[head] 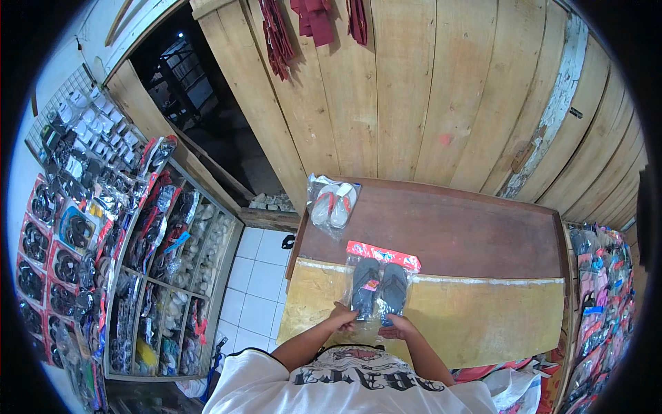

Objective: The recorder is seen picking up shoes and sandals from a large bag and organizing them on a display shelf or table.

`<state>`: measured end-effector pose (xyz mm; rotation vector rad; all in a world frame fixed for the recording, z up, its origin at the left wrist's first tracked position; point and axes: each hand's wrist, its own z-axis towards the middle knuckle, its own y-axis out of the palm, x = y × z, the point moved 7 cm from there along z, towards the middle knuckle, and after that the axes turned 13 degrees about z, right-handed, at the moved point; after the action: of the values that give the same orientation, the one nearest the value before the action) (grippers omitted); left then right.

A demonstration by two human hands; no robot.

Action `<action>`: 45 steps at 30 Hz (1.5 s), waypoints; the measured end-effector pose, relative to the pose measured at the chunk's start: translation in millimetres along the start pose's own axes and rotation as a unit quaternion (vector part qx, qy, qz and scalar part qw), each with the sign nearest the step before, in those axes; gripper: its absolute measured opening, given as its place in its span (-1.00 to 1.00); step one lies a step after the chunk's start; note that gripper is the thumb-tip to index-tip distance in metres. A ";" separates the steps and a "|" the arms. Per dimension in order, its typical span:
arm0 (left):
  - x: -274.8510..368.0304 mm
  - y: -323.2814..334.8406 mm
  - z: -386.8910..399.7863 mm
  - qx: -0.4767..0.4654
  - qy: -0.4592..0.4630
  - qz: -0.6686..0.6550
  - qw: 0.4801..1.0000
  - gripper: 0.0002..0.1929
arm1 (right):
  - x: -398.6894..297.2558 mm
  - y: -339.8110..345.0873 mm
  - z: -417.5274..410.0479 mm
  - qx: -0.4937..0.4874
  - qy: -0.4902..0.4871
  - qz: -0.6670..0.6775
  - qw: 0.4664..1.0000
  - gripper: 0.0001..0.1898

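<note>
A pair of dark grey flip-flops point(379, 290) lies side by side in a clear plastic bag with a red printed header point(384, 255). My left hand point(342, 316) grips the bag's near left corner by the left sandal's end. At the near right corner my right hand point(397, 327) pinches the plastic beside the right sandal's end. The bag is over the yellow front part of the table point(476, 310); whether it rests there or is held just above I cannot tell. Farther off, a second bagged pair, white flip-flops with red straps point(333, 206), sits at the table's back left corner.
Left stands a shelf rack point(155, 279) packed with bagged sandals, below a wire grid point(62, 114) of hanging goods. A plank wall point(408, 98) rises behind the table; maroon cloth strips point(313, 20) hang there. More packaged footwear point(600, 310) lines the right side. A dark doorway point(207, 114) opens at back left.
</note>
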<state>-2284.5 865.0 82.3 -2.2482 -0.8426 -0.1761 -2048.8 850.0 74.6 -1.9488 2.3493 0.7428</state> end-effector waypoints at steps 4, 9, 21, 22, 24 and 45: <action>-15.8 47.7 12.2 -0.189 -0.101 -0.230 0.949 -0.19 | 17.7 -12.4 35.0 0.082 0.039 0.058 0.994 -0.35; -25.2 43.5 20.2 -0.124 -0.101 -0.295 0.942 -0.27 | 19.3 -31.6 47.9 0.151 -0.078 0.017 0.985 -0.18; -3.5 16.5 -9.6 0.050 -0.070 -0.502 0.860 -0.57 | 23.3 -5.3 13.5 0.216 -0.266 0.142 0.929 -0.48; -0.6 15.3 -10.3 0.041 -0.067 -0.535 0.841 -0.62 | 13.4 -1.0 9.3 0.175 -0.330 0.154 0.915 -0.54; 0.9 12.3 -10.7 0.030 -0.067 -0.566 0.821 -0.67 | -1.4 2.7 1.8 0.135 -0.390 0.166 0.896 -0.59; 100.3 -120.5 186.0 0.005 -0.022 -0.609 0.793 -0.75 | -222.9 44.7 108.9 0.056 -0.287 0.206 0.934 -0.62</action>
<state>-2302.5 1105.6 51.4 -1.3456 -2.1854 -0.6887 -2070.9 1100.6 59.2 -0.9985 2.3468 0.9979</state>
